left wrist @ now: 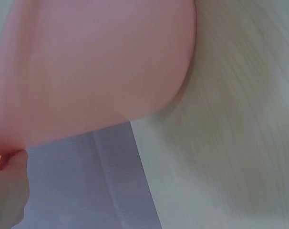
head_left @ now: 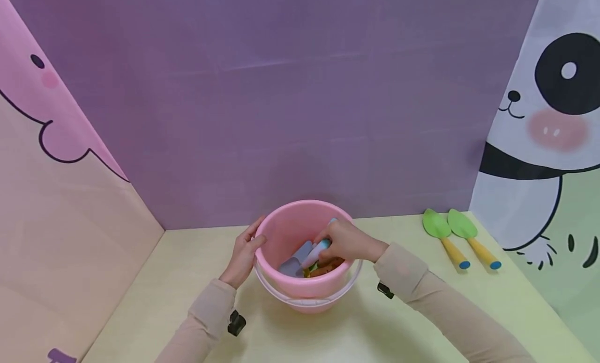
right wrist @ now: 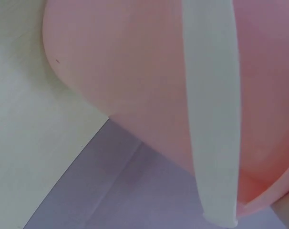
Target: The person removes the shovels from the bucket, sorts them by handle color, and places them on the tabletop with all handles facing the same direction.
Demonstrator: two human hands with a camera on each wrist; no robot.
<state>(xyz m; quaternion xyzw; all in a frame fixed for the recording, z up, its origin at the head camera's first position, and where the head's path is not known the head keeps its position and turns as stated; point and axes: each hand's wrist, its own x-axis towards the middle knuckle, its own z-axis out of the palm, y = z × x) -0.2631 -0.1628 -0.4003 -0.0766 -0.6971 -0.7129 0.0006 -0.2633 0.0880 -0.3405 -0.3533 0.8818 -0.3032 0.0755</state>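
Note:
A pink bucket (head_left: pixel 307 287) stands on the pale table near the back wall, its white handle (head_left: pixel 309 302) hanging down at the front. My left hand (head_left: pixel 242 253) holds the bucket's left rim, thumb over the edge and fingers along the outside. Reaching in over the right rim, my right hand (head_left: pixel 346 241) grips the pale handle with light blue ends of a toy shovel. Its grey-blue blade (head_left: pixel 295 264) lies inside the bucket. Beneath it are a brown piece (head_left: pixel 327 266) and bits of yellow and green, partly hidden. In the left wrist view, fingers (left wrist: pixel 11 186) meet the bucket's rim.
Two toy trowels with green leaf-shaped blades and yellow handles, a left one (head_left: pixel 442 235) and a right one (head_left: pixel 471 235), lie at the table's back right. A purple wall (head_left: pixel 300 108) rises behind, with printed side walls left and right.

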